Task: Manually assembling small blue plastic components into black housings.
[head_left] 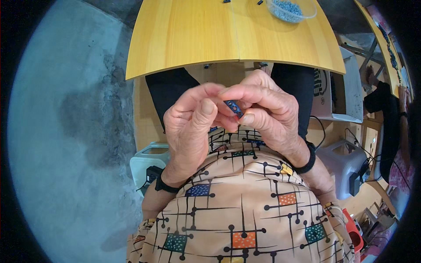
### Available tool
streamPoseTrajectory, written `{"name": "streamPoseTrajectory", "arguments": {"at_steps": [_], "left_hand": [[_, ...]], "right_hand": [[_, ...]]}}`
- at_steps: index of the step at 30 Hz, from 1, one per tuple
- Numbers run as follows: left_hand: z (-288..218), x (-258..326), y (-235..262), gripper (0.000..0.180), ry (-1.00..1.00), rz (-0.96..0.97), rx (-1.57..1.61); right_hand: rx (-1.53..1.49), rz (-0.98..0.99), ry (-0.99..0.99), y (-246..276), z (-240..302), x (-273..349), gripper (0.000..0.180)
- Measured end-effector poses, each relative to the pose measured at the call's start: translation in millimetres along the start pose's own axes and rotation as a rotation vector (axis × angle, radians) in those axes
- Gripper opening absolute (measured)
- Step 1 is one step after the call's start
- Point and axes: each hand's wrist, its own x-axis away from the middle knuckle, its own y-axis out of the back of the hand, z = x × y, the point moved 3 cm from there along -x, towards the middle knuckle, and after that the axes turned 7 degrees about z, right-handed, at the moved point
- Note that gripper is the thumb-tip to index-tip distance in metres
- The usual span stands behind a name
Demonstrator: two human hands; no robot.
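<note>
A small, narrow dark-blue piece (234, 107) with round holes along its face is held up in front of my body, below the table edge. My right hand (274, 111) pinches it between thumb and index finger. My left hand (189, 120) is closed beside it, its fingers curled in close to the piece and its thumb bent. Whatever the left fingertips grip is hidden. A tiny red bit shows at the lower end of the piece, too small to name.
Ahead is a yellow wooden table (188, 39). A clear plastic bowl (307, 16) of small silvery-blue parts stands on it, near two small dark pieces (226, 1). Plastic stools (149, 153) flank me, a white box (346, 98) stands right, and another person's arm (402, 109) shows far right.
</note>
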Motion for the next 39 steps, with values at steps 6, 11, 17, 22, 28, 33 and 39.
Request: {"name": "streamPoseTrajectory", "arguments": {"at_steps": [6, 11, 17, 22, 28, 33, 39], "left_hand": [[0, -1, -4, 0.023, 0.041, 0.057, -0.026], [-4, -3, -10, 0.015, 0.107, -0.02, -0.073], [-7, -4, -14, 0.013, 0.132, -0.037, -0.107], [-5, -2, -15, 0.014, 0.176, -0.066, -0.078], [-2, -1, -12, 0.012, 0.153, -0.024, -0.112], [-3, 4, -19, 0.01, 0.12, -0.011, -0.103], [-5, 10, -22, 0.01, 0.145, 0.051, -0.181]], "right_hand": [[-0.14, -0.021, 0.0, -3, -4, 2, 0.027], [-0.227, -0.025, 0.005, -6, -7, 3, 0.026], [-0.192, -0.027, -0.037, -5, -11, 6, 0.029], [-0.172, -0.01, -0.155, -4, -9, 5, 0.041], [-0.09, 0.024, 0.042, 0, -9, -2, 0.045], [-0.175, 0.079, 0.013, 5, -8, -2, 0.041], [-0.172, 0.145, 0.174, 4, 1, -6, 0.039]]}}
